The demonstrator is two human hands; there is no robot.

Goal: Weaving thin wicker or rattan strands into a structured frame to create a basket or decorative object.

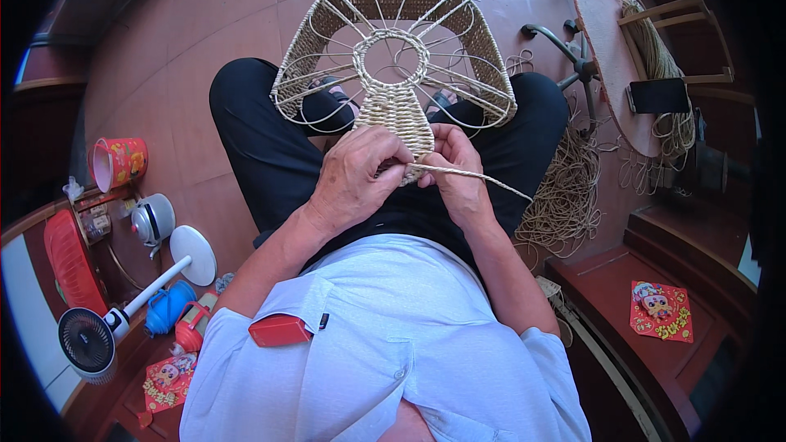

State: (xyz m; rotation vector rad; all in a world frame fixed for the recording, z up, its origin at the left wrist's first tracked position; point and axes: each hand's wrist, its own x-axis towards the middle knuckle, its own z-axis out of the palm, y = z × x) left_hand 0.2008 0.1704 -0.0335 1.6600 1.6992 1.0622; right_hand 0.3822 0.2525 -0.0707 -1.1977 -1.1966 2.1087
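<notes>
Across my lap rests a woven straw-cord frame (396, 115), with a wrapped ring in its middle, thin wire spokes and a curved woven wall at the far side. Its densely woven handle-like panel points toward me. At the panel's near end, my left hand (360, 168) is closed, thumb and fingertips pinching the straw cord (471, 173). My right hand (458, 176) grips the panel's right edge, its thumb by the same cord. From between the hands the cord's free end runs out to the right, over my right wrist area.
A heap of loose cord (565, 196) lies on the floor at right. Beyond it stand a swivel chair base (583, 67) and a pink board (606, 49) bearing a phone (659, 96) and a cord hank. At left are a fan (88, 342), a floral bucket (119, 164) and flasks.
</notes>
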